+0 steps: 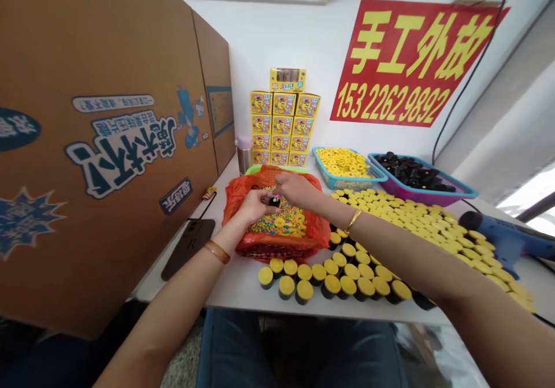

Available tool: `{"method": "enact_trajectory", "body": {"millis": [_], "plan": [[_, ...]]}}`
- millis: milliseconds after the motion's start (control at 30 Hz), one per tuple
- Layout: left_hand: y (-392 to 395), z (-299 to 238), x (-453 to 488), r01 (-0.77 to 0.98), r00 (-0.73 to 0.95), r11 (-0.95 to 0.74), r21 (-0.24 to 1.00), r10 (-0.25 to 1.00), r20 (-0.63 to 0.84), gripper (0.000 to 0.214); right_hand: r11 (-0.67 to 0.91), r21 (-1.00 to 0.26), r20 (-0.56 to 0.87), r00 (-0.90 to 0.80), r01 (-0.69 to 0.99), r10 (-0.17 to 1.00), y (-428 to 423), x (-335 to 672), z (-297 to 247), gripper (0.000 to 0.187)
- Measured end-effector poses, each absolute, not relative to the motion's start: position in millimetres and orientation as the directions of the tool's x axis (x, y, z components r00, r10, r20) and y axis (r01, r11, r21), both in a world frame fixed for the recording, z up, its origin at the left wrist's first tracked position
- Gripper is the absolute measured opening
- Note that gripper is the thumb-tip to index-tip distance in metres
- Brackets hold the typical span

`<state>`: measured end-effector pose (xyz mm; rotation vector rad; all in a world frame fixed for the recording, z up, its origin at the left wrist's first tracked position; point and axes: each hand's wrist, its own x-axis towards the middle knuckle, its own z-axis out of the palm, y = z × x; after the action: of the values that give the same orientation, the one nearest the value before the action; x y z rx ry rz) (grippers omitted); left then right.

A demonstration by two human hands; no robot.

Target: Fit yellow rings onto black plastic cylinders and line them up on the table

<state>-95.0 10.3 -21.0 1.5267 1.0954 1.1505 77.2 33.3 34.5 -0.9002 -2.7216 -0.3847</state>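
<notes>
Here, the left hand (255,204) is grasping a small black cup (274,202) just above colourful beads (269,225) in an orange-red bag (318,230); the right hand (297,190) is hovering close beside it, its grip unclear.

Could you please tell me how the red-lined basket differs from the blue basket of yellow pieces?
The red-lined basket is draped in red-orange plastic; the blue basket has its rim uncovered. The red-lined basket holds mostly small multicoloured balls, the blue basket yellow pieces. The left hand and right hand are over the red-lined basket, while neither is at the blue basket. Both stand on the white table.
</notes>
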Motion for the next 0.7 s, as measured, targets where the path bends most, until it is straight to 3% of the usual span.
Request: {"method": "enact_trajectory", "body": {"millis": [67,200,300,467,700], "plan": [[9,-19,-94,0.108,0.193,-0.161,0.981,0.971,0.138,0.030,0.770,0.218,0.279,-0.794,0.600,0.539,28,74,41,0.024],[7,-17,-93,0.102,0.196,-0.127,0.987,0.975,0.106,0.030,0.755,0.201,0.247,-0.778,0.624,0.578,20,77,53,0.027],[9,-16,-93,0.118,0.156,-0.119,0.986,0.983,0.100,0.035,0.688,0.149,0.220,-0.702,0.710,0.677,23,86,50,0.027],[11,-16,-94,0.181,0.019,-0.213,0.960,0.977,0.213,0.034,0.503,0.053,0.097,-0.506,0.863,0.857,34,101,17,0.026],[13,-15,-94,0.265,-0.026,-0.296,0.918,0.949,0.313,0.029,0.673,-0.264,0.051,-0.687,0.691,0.725,23,85,-21,0.022]]}}
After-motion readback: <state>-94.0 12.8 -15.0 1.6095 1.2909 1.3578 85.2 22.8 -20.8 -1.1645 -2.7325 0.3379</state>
